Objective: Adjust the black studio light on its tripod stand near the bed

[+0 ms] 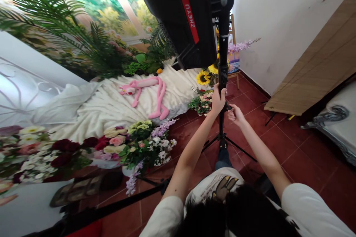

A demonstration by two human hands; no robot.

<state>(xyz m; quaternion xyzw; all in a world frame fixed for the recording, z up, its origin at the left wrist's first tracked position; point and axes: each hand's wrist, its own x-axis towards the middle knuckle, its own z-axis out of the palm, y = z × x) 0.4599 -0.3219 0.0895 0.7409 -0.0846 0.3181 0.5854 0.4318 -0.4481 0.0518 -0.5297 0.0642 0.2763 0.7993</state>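
Note:
A black light stand rises upright in front of me on spread tripod legs. My left hand is wrapped around its pole, just below a black collar. Beside it, lower and to the right, my right hand has its fingers closed at a small black knob on the pole. On top of the stand hangs a large black studio light with a red stripe lettered ZHEYU. A black bracket joins the light to the pole.
Left lies a cream fur cloth with a pink plush toy. Flower bunches line its near side, with another stand's leg below. Sunflowers stand behind the pole. Right are a wooden panel and ornate silver furniture.

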